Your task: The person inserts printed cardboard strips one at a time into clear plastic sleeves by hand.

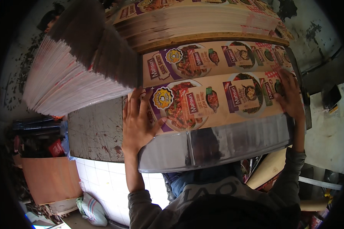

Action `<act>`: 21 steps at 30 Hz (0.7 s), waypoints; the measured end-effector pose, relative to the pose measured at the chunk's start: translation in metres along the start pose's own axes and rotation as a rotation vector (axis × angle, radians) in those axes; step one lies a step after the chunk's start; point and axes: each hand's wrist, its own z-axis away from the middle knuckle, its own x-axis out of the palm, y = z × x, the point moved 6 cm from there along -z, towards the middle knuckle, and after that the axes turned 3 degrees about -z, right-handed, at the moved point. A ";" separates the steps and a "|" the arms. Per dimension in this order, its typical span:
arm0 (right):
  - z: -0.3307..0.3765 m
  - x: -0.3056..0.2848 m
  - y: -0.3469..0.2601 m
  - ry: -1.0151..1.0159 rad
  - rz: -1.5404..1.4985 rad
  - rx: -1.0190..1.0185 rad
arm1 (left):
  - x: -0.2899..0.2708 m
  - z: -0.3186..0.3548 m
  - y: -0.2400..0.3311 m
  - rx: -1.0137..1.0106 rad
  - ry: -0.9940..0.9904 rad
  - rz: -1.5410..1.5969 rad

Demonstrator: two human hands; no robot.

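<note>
In front of me lies a thick stack of printed sheets [218,104], tan with pictures of red food dishes and purple labels. Its front side shows a smooth, shiny grey face. My left hand [137,118] rests at the stack's left end, fingers stretched out and spread, thumb pointing inward over the top sheet. At the opposite end, my right hand [291,95] lies on the right edge with fingers extended and thumb apart. Both palms touch the stack; its underside is hidden. Behind it a second printed row [202,63] runs parallel.
A tall fanned pile of sheets [76,72] leans at the left. A wooden strip [214,38] separates the rows from a further stack [202,21]. Below left are a scratched grey tabletop [97,131], a brown board [51,177] and a white sack [92,209].
</note>
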 end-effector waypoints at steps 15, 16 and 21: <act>-0.005 -0.001 -0.005 -0.025 -0.137 0.044 | 0.002 -0.002 -0.004 -0.002 0.006 -0.011; -0.004 0.001 -0.003 -0.025 -0.139 0.045 | 0.003 -0.003 -0.004 -0.001 0.005 -0.013; -0.004 -0.002 -0.004 0.031 -0.138 0.021 | 0.004 -0.003 -0.003 0.014 0.009 -0.049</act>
